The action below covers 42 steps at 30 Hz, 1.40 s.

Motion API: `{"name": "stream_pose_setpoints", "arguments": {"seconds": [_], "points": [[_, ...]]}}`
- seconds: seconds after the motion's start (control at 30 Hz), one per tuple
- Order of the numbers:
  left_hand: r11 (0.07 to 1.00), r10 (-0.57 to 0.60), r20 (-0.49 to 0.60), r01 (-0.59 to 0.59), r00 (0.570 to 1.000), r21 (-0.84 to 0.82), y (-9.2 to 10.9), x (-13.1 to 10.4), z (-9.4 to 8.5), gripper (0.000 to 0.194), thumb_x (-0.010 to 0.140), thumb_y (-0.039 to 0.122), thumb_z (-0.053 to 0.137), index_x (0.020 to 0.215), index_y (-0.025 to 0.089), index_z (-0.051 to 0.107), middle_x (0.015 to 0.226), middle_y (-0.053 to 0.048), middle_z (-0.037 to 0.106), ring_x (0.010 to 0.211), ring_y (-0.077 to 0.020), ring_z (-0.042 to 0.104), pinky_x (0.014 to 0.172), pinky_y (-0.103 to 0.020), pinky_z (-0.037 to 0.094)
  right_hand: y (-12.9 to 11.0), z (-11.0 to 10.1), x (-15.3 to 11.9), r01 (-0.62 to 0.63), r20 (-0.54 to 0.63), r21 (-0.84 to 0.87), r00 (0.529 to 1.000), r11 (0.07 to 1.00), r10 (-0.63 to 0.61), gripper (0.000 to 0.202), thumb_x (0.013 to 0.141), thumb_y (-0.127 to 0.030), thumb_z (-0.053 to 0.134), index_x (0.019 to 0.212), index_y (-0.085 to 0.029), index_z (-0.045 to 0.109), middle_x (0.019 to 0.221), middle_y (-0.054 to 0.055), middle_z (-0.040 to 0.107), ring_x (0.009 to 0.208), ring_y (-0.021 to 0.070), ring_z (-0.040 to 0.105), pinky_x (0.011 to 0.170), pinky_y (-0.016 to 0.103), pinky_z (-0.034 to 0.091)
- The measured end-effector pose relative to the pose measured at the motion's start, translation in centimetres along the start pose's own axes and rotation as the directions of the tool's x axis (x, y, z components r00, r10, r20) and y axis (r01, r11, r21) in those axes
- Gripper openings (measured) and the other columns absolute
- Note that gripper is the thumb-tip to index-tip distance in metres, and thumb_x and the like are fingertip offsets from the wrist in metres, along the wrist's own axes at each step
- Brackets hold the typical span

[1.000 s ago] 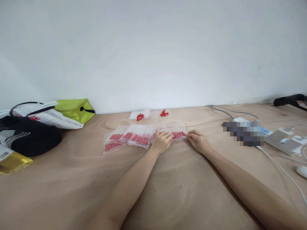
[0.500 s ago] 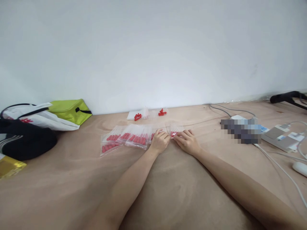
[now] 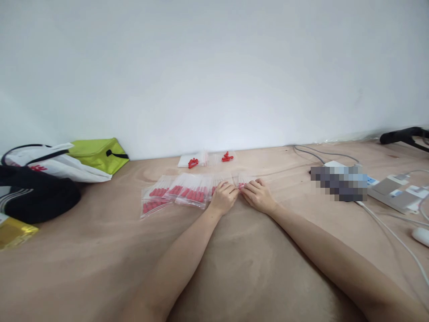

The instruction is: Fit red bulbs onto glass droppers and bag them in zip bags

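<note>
My left hand [image 3: 224,197] and my right hand [image 3: 260,196] meet side by side on the table, fingers closed on the near edge of a clear plastic zip bag [image 3: 244,178]. Red pieces show inside that bag, partly hidden by my fingers. Left of it, partly behind my left hand, lies another zip bag [image 3: 217,180] with red pieces. Farther left, several zip bags [image 3: 194,192] overlap, each with a row of red-handled thin items whose exact kind I cannot make out.
Near the wall lie an open-looking bag [image 3: 184,160] and loose red pieces [image 3: 227,156]. A lime-green box bag [image 3: 95,154], a white bag [image 3: 87,170] and a black cap-like item [image 3: 43,201] stand left. A power strip [image 3: 392,194] and cables [image 3: 395,237] lie right.
My right hand has shifted slightly left, closer to my left hand, and its fingers now cover more of the bag's near edge. The left hand stays almost in place.
</note>
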<state>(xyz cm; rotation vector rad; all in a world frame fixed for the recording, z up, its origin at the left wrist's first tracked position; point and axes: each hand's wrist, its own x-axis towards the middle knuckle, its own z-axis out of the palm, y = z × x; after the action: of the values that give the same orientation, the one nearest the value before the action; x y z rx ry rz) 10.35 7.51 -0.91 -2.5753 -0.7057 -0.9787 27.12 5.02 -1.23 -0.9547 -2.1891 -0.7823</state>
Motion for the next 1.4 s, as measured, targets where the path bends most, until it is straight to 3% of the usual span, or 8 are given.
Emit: {"name": "stream_pose_setpoints", "arguments": {"seconds": [0.23, 0.33, 0.63, 1.03, 1.4], "points": [[0.997, -0.080, -0.058, 0.079, 0.995, -0.004, -0.1, -0.1, -0.3, 0.018, 0.084, 0.016, 0.045, 0.075, 0.017, 0.061, 0.073, -0.002, 0.065, 0.070, -0.0137, 0.058, 0.082, -0.034, 0.040, 1.2, -0.3, -1.2, -0.138, -0.033, 0.067, 0.990, 0.988, 0.140, 0.012, 0.081, -0.023, 0.052, 0.082, -0.018, 0.062, 0.077, 0.004, 0.064, 0.074, 0.0151, 0.048, 0.067, 0.030, 0.029], [0.998, -0.059, -0.083, 0.057, 0.995, -0.028, -0.2, -0.1, -0.3, 0.016, 0.083, 0.014, 0.047, 0.077, 0.017, 0.061, 0.076, -0.001, 0.066, 0.072, -0.0128, 0.059, 0.082, -0.032, 0.040, 1.7, -0.3, -1.7, -0.177, -0.020, 0.131, 0.983, 0.976, 0.181, 0.015, 0.082, -0.022, 0.049, 0.077, -0.018, 0.063, 0.075, 0.004, 0.063, 0.074, 0.0150, 0.049, 0.066, 0.029, 0.032], [1.000, 0.019, -0.062, -0.018, 0.998, 0.021, -0.1, 0.1, 0.2, 0.021, 0.084, 0.013, 0.044, 0.072, 0.017, 0.062, 0.074, -0.001, 0.066, 0.070, -0.0126, 0.058, 0.078, -0.031, 0.041, 1.7, -0.1, -1.7, -0.182, 0.030, 0.264, 0.983, 0.947, 0.181, 0.017, 0.083, -0.022, 0.048, 0.076, -0.019, 0.063, 0.073, 0.005, 0.062, 0.072, 0.0155, 0.050, 0.064, 0.028, 0.037], [0.997, 0.010, -0.077, -0.004, 0.997, 0.079, -0.2, -0.1, -0.2, 0.027, 0.088, 0.016, 0.039, 0.074, 0.015, 0.062, 0.065, -0.003, 0.060, 0.065, -0.0146, 0.054, 0.065, -0.028, 0.040, 0.9, -0.4, -1.1, -0.095, -0.045, 0.080, 0.994, 0.992, 0.099, 0.015, 0.081, -0.021, 0.051, 0.075, -0.018, 0.064, 0.070, 0.004, 0.063, 0.068, 0.0139, 0.048, 0.064, 0.028, 0.031], [0.997, 0.048, -0.082, -0.043, 0.996, 0.064, -1.4, -0.6, -0.4, 0.026, 0.088, 0.019, 0.043, 0.072, 0.017, 0.063, 0.061, -0.001, 0.058, 0.057, -0.0112, 0.052, 0.059, -0.024, 0.040, 2.9, -1.3, -2.5, -0.084, 0.028, 0.103, 0.996, 0.991, 0.082, 0.020, 0.083, -0.019, 0.046, 0.076, -0.019, 0.064, 0.072, 0.005, 0.063, 0.070, 0.0139, 0.049, 0.068, 0.029, 0.032]]}}
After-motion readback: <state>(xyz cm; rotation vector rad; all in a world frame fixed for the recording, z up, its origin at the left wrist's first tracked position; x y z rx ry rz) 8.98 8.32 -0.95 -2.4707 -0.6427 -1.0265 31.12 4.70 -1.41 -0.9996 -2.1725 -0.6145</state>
